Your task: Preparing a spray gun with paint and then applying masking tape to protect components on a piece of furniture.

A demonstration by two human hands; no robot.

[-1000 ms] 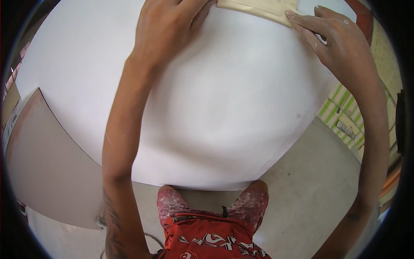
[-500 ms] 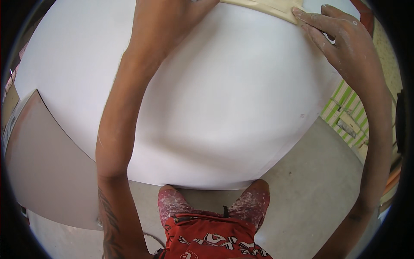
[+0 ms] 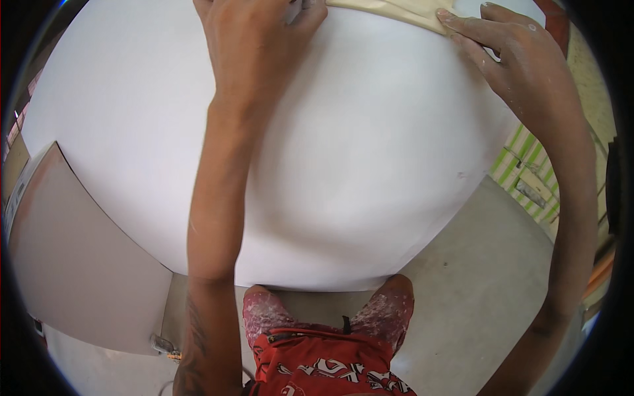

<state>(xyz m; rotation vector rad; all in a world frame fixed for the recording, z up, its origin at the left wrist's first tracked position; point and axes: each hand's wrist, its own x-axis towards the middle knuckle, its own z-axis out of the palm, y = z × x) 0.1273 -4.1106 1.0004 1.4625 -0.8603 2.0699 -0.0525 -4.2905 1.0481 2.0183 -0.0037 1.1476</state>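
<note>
A large white curved panel (image 3: 356, 152), like a car's hood, fills the view before me. Pale yellow paper or tape with a folded edge (image 3: 389, 12) lies across its far part, cut off by the top of the view. My right hand (image 3: 515, 56), dusted white, pinches the right corner of this strip between forefinger and thumb. Over the panel at the strip's left end, my left hand (image 3: 254, 33) has its fingers curled in. What those fingers hold, if anything, is partly beyond the top edge and I cannot make it out.
A grey-beige panel (image 3: 92, 244) stands at the left beside the white one. Grey floor (image 3: 475, 251) shows below and to the right. A green-and-white striped surface (image 3: 528, 155) with a small block (image 3: 533, 188) lies at the right. My legs (image 3: 389, 303) are close to the panel's near edge.
My left forearm has swung to the right, and more of the left hand shows, with its fingers curled. The right hand keeps its hold on the strip's corner. The view has shifted slightly.
</note>
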